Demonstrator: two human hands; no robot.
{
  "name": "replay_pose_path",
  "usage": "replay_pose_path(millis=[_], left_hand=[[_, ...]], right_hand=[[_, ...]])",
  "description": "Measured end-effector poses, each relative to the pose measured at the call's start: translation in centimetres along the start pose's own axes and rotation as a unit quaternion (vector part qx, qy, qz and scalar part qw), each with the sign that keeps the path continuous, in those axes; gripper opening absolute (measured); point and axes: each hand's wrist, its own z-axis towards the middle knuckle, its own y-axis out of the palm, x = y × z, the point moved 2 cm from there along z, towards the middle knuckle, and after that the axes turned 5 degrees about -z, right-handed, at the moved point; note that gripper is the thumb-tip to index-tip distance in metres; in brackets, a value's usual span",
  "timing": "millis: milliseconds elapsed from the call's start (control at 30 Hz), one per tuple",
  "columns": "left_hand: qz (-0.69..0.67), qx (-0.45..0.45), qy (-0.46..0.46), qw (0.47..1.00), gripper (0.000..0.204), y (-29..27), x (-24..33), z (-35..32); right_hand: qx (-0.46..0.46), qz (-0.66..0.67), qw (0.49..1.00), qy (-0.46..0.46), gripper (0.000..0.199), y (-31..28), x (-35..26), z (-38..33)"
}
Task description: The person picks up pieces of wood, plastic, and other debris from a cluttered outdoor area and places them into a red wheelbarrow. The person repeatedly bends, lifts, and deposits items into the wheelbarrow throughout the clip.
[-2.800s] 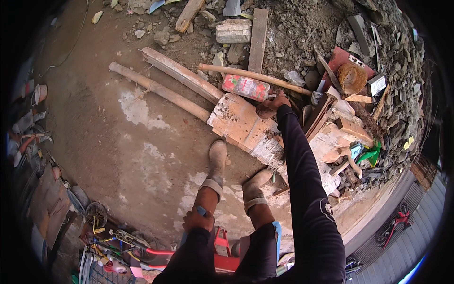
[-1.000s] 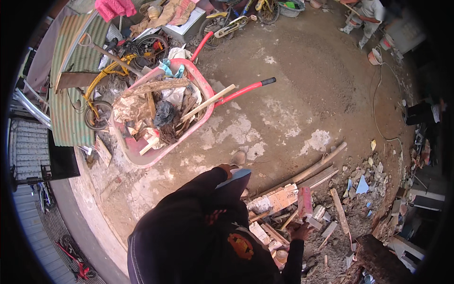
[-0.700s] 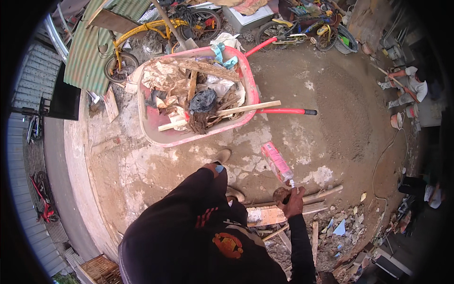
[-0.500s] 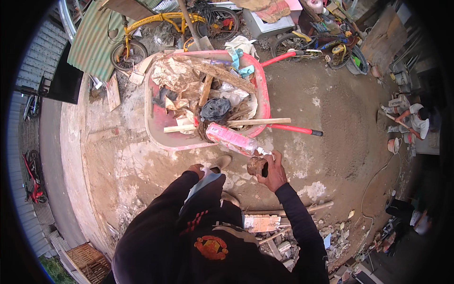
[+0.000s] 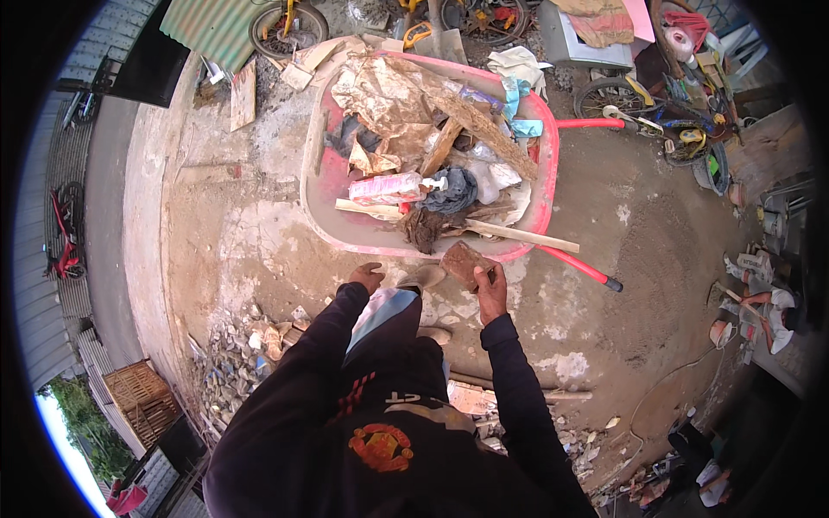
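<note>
My right hand (image 5: pixel 492 295) grips a brown, rough-edged piece of brick (image 5: pixel 462 262) just in front of the wheelbarrow's near rim. To its left, my left hand (image 5: pixel 367 276) hangs empty above the ground with loosely bent fingers. The pink wheelbarrow (image 5: pixel 321 220) is heaped with rubbish. A pink-labelled clear bottle with a white nozzle (image 5: pixel 386 187) lies on the heap. Around it are crumpled brown paper (image 5: pixel 371 91), a dark plastic bag (image 5: pixel 451 192), a rough board (image 5: pixel 484 129) and a pale wood strip (image 5: pixel 522 235) sticking out over the rim.
Red wheelbarrow handles (image 5: pixel 580 268) point right. Rubble (image 5: pixel 237 367) lies at the lower left, with wood pieces (image 5: pixel 471 397) by my feet. Bicycles (image 5: pixel 289 30) and clutter stand at the back. At the far right another person (image 5: pixel 780 319) holds a long-handled tool beside sandy ground.
The pink bottle, earlier beside my right hand at the near rim, now lies inside the wheelbarrow. The brick piece stays in my right hand. My view has shifted.
</note>
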Motion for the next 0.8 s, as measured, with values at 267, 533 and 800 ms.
replay_pose_path(millis=[267, 533, 800], left_hand=[[-0.157, 0.025, -0.11, 0.981, 0.042, -6.3, -2.3, 2.0], [0.238, -0.2, -0.181, 0.933, 0.046, -2.6, 0.9, 6.9], [0.459, -0.353, -0.264, 0.771, 0.045, 17.0, 14.6, 8.5]], right_hand=[[-0.004, -0.332, 0.942, 0.04, 0.045, 6.2, 4.9, 1.5], [0.436, -0.014, 0.842, 0.318, 0.008, -21.1, 21.7, -25.9], [0.661, 0.447, 0.468, 0.379, 0.029, -3.5, 36.0, -53.0]])
